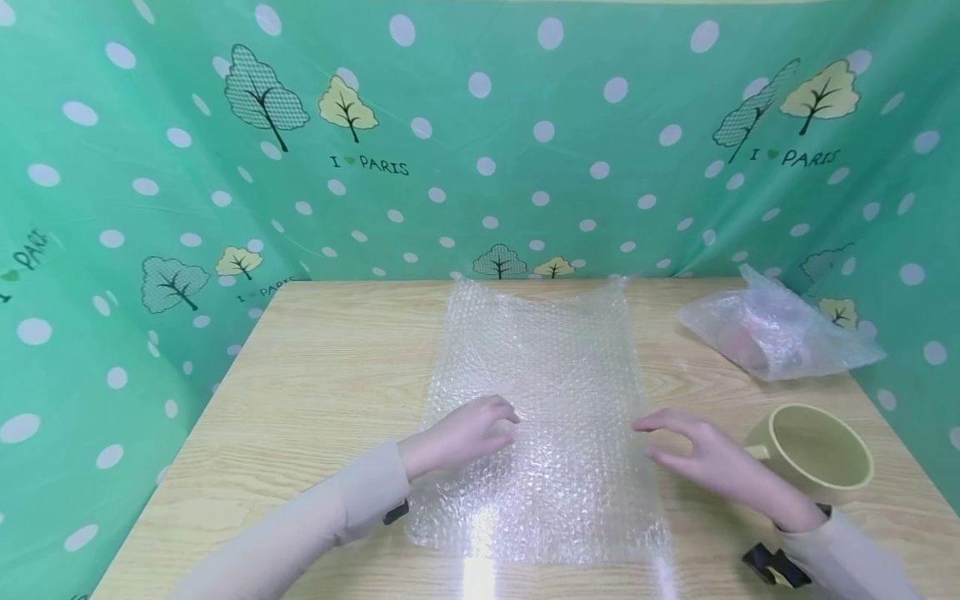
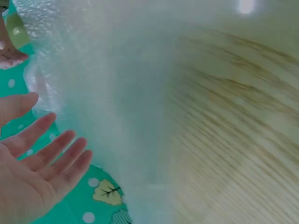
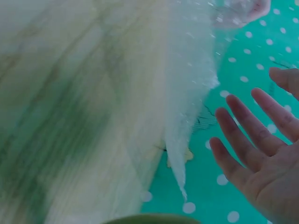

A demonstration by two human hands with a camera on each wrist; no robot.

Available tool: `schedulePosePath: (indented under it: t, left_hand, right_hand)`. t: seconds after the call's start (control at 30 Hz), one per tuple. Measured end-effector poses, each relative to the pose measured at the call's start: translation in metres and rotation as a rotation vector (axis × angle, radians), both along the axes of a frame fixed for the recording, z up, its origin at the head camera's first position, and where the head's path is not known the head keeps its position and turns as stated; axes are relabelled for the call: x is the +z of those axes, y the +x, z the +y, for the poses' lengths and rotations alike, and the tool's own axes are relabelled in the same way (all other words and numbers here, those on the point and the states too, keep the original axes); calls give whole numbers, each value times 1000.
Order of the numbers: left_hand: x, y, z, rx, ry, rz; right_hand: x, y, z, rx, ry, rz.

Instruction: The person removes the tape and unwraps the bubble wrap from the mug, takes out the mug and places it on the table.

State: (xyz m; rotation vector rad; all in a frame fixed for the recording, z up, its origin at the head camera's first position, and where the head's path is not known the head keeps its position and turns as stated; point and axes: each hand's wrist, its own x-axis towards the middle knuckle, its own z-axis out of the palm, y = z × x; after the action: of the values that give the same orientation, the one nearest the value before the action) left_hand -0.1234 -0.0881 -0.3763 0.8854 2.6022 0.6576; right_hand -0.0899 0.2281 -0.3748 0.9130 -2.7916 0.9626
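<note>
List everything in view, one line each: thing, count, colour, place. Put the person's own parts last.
bubble wrap sheet: one, clear, spread flat across the middle of the table.
cup: one, pale yellow-green, near right of the table, beside the right hand.
plastic bag: one, clear, something pinkish inside, far right of the table.
table: one, light wood.
backdrop: one, green with white dots and trees, around the table.
left hand: one, fingers relaxed, on the sheet's left part.
right hand: one, fingers relaxed, at the sheet's right edge.

One bubble wrap sheet (image 1: 543, 417), one green cup (image 1: 813, 450), one plastic bag (image 1: 776, 329), two hands.
</note>
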Motion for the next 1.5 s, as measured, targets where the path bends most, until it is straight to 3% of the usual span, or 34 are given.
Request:
schedulePosePath:
  t: [0.3,0.5,0.93,1.23,1.5]
  left_hand:
    - [-8,9,-18,-50,-74,60]
    - [-14,11,-27,-89,-109,109]
    - [-22,20,-39,-87,-168,57]
    - [-31,21,-45,-131,-160,121]
    - [-35,21,-48,-139,-134,156]
  right_hand:
    - [-18,2,-7,68,11,134]
    - [-25,3,-11,128,24,168]
    - [-35,7,-13,146,151,127]
    - [-42,9,-13,165,174,17]
    - [-45,7,-14,191,184,4]
